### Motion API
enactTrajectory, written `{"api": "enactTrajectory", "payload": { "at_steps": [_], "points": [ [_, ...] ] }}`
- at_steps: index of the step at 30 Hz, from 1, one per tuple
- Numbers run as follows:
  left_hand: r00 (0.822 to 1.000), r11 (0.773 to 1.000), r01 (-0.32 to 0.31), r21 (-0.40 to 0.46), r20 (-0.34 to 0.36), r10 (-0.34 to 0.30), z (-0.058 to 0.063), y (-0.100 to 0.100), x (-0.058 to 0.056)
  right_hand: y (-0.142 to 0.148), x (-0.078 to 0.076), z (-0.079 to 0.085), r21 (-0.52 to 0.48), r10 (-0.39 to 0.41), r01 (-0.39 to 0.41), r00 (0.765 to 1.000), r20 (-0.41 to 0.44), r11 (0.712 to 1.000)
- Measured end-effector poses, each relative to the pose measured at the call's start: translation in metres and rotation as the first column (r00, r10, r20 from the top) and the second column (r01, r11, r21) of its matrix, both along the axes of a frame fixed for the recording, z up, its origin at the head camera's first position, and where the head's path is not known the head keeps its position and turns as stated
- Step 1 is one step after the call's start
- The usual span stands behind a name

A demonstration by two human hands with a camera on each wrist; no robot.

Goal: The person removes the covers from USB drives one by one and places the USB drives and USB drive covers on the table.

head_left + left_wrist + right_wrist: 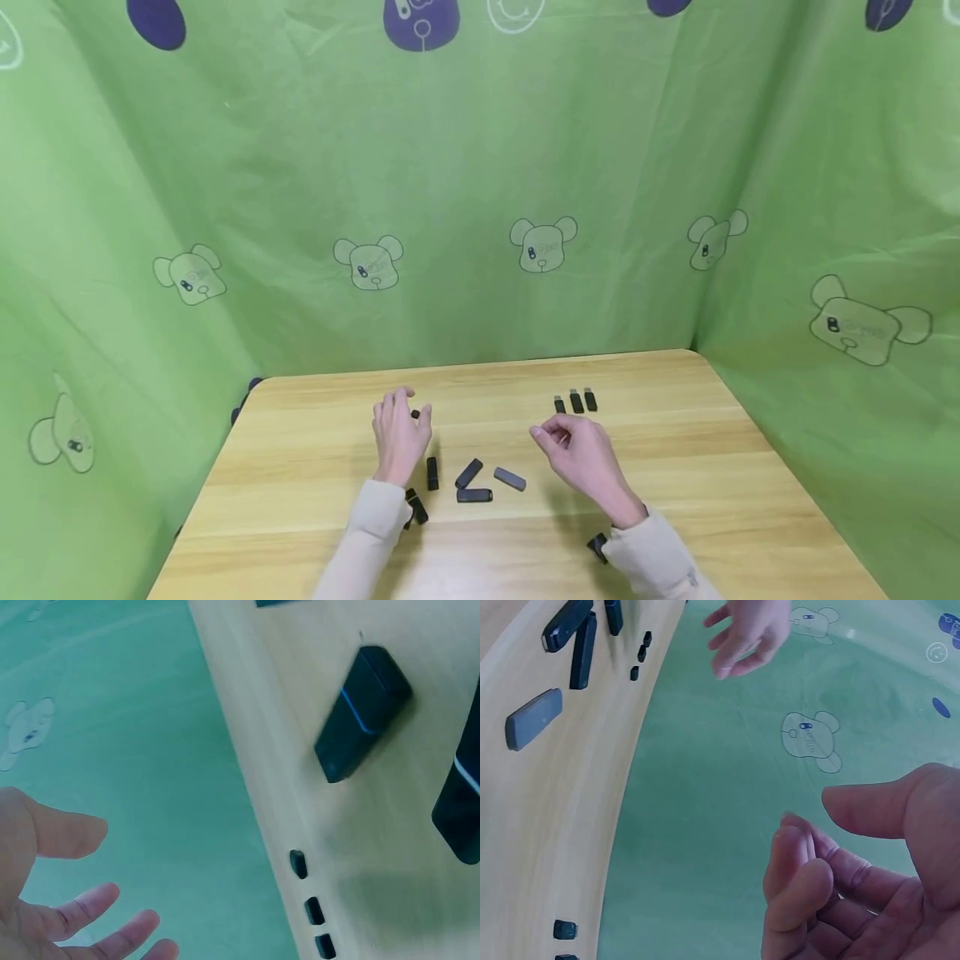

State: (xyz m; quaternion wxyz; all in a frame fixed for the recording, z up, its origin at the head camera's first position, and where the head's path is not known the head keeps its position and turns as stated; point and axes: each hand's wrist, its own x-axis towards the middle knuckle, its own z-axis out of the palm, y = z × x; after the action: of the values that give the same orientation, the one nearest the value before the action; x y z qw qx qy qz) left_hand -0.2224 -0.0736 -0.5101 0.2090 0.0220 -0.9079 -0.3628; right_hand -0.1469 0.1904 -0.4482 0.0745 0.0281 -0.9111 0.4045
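My left hand [401, 433] hovers over the back left of the table, fingers spread and holding nothing. Beside it a small black cap [415, 413] shows between thumb and fingers; the left wrist view has several such caps [298, 864] in a row. My right hand [585, 454] is raised just in front of three black USB flash drives [576, 402] with bare metal plugs. Its fingers are loosely bent, and a gap shows between thumb and fingertips [799, 892]. In the middle lie a grey USB drive [510, 478] and black ones [474, 495].
Another black drive [432, 473] lies by my left wrist, and black drives [417, 506] are partly hidden by the left sleeve. A black piece [597, 546] lies beside the right sleeve. Green curtains [465, 167] surround the wooden table [300, 467] at the back and sides.
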Motion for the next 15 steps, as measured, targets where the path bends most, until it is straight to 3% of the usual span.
{"api": "enactTrajectory", "payload": {
  "at_steps": [6,15],
  "points": [
    [0.999,1.0,-0.001,0.024,-0.042,0.002,0.004,0.001,0.019,0.001,-0.006,-0.006,0.01,0.007,-0.007,1.0,-0.003,1.0],
    [0.995,0.997,0.007,0.071,-0.098,0.0,0.001,-0.001,0.049,-0.003,-0.015,-0.025,0.042,-0.003,0.002,1.0,0.03,0.999]
  ]
}}
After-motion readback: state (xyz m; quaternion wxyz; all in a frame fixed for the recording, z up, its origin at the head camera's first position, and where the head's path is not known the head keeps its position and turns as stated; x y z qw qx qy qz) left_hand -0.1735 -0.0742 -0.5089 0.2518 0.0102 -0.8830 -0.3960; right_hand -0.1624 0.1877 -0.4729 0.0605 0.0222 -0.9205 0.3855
